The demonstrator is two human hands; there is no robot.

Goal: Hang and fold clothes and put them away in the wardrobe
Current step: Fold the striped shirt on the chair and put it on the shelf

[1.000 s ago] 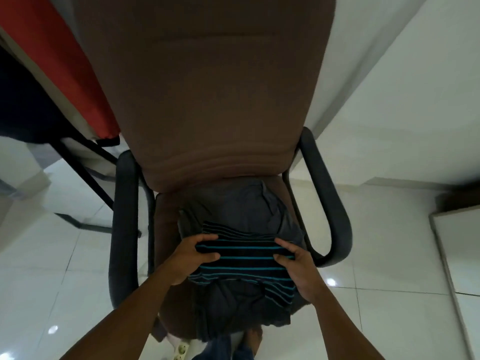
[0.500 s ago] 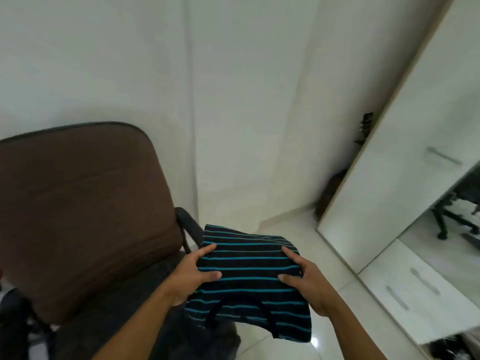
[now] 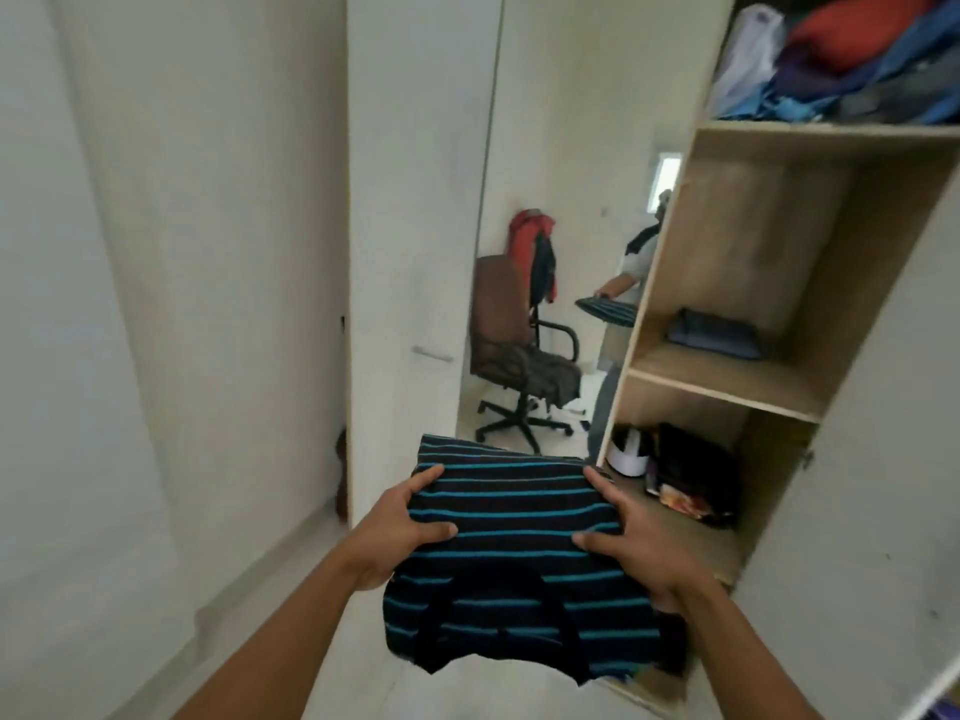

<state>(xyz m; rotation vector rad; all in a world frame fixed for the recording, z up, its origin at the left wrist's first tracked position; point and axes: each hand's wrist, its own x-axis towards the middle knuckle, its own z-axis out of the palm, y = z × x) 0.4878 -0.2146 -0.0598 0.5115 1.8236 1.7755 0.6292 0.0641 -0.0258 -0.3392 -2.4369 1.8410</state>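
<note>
Held the folded striped shirt (image 3: 511,517) flat in the air at the lower centre of the frame, just in front of the open wardrobe (image 3: 727,379). Gripped its left edge with the left hand (image 3: 395,532), thumb and forefinger spread across the top, the other fingers hidden beneath. Gripped its right edge with the right hand (image 3: 636,550) in the same way, thumb pointing inward over the blue stripes. Reached up from the bottom edge with both bare forearms. Could not tell whether the shirt's right side had passed into the lowest compartment. Faced plain wooden shelves at the right of the frame: a heap of clothes (image 3: 857,54) on the top one at upper right, a dark folded garment (image 3: 714,335) alone on the middle one, a white object (image 3: 628,454) and dark bundles on the lowest. Faced a mirror (image 3: 561,148) at centre, reflecting a brown office chair (image 3: 501,314) draped with clothes. Saw a closed white door (image 3: 415,200) beside it, a pale wall (image 3: 156,252) at left and pale floor (image 3: 249,605) below.
</note>
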